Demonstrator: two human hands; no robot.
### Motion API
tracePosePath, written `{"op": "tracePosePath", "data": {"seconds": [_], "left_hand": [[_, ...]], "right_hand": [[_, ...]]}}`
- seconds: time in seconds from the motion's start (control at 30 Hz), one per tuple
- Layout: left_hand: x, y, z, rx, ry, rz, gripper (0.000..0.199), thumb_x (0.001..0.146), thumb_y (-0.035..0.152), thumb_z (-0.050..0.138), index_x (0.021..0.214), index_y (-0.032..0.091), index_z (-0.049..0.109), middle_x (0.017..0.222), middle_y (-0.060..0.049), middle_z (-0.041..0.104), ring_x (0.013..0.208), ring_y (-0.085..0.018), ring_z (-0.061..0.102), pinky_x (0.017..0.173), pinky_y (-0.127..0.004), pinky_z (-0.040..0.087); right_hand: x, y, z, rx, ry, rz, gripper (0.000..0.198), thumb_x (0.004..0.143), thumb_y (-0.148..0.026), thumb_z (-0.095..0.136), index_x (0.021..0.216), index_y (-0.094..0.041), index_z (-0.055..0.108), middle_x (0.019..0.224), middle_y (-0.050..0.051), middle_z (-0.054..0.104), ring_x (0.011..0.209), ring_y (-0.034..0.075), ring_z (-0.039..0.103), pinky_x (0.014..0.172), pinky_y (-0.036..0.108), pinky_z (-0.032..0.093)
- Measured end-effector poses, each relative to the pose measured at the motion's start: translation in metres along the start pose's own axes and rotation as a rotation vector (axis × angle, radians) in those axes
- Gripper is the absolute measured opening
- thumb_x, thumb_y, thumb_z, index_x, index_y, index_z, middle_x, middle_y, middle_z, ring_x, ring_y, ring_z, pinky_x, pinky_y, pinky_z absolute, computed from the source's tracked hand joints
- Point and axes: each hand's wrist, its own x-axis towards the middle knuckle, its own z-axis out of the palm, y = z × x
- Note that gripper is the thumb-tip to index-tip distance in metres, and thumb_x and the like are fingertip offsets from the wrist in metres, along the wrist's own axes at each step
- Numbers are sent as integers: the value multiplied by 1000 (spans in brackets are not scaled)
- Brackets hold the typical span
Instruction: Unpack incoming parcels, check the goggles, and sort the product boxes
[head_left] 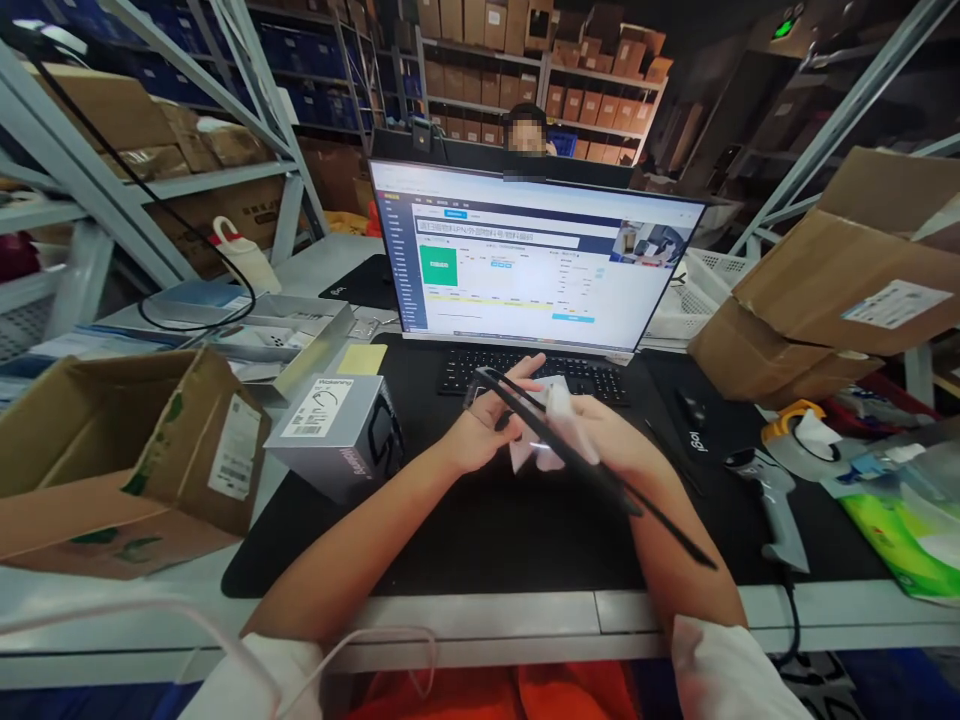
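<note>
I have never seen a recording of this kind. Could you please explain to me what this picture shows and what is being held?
There is no machine here: a person works with two bare hands. The one picture comes from a camera worn on that person's head, looking forward and down.

The left hand and right hand meet over a black mat. Between them are what look like dark glasses and some crumpled white material, perhaps wrapping; blur hides the exact grip.

Behind them are a keyboard and a lit monitor. To the left are a grey box and an open carton; to the right, a handheld scanner.
</note>
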Motion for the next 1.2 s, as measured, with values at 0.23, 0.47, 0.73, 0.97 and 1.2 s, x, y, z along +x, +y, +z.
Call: {"op": "tracePosePath", "data": {"seconds": [0.23, 0.47, 0.73, 0.97, 1.2], "left_hand": [[0, 3, 2, -91, -33, -169, 46, 78, 55, 85, 114, 28, 77, 167, -10, 36, 130, -33, 61, 99, -40, 57], [1, -7, 3, -174, 71, -190, 45, 78, 54, 86, 115, 30, 79, 164, -9, 40, 130, -33, 61, 103, -44, 55], [2, 6, 1, 106, 96, -121, 44, 72, 59, 89, 104, 30, 82, 161, -7, 45, 151, -36, 37, 119, -51, 43], [1, 11, 3, -30, 136, -178, 50, 73, 61, 87, 112, 31, 78, 162, -6, 44, 140, -37, 52, 107, -49, 54], [1, 19, 8, 188, 68, -2, 41, 76, 58, 87, 106, 30, 81, 160, -7, 47, 157, -37, 26, 128, -59, 27]], "right_hand": [[11, 9, -11, -137, -282, 0, 29, 85, -42, 68, 74, -16, 71, 70, 2, 68, 60, 14, 57, 54, 23, 43], [15, 19, -15, -85, -261, 73, 27, 79, -42, 70, 73, -16, 70, 63, 0, 63, 54, 13, 52, 47, 22, 37], [18, 21, -7, -121, -180, -17, 37, 88, -51, 66, 75, -16, 69, 61, 1, 62, 52, 13, 52, 46, 22, 37], [21, 26, -13, -101, -287, 14, 34, 85, -48, 71, 77, -15, 68, 65, 0, 62, 55, 11, 51, 49, 21, 38], [12, 27, -11, -51, -321, 0, 40, 85, -54, 75, 84, -14, 76, 70, 2, 68, 56, 12, 55, 50, 22, 41]]}}
